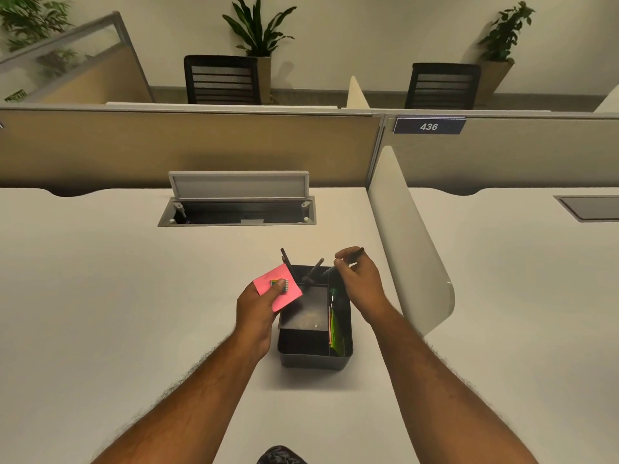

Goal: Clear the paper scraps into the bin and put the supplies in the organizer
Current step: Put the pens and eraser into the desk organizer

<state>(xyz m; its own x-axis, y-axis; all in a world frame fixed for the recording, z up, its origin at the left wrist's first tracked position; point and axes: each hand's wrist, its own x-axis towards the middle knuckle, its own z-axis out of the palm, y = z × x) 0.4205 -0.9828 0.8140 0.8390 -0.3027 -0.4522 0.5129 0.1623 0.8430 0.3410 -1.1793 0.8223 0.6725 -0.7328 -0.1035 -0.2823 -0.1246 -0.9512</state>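
Note:
A black desk organizer (315, 358) stands on the white desk in front of me. Two dark pens (313, 271) lean in its far compartment, and green and pink sticky strips (336, 331) fill its right slot. My left hand (256, 313) is at the organizer's left edge, shut on a pink sticky-note pad (284, 294) with a small multicoloured tab set pinned under the thumb. My right hand (360, 283) hovers over the organizer's far right corner, pinching a dark pen (348, 257) that points down toward the pen compartment.
An open cable hatch (237, 212) with a raised lid sits at the back of the white desk (117, 296). A curved white divider (412, 249) rises just right of the organizer. Behind it runs a tan partition (187, 149). A dark shoe (279, 457) shows at the bottom edge.

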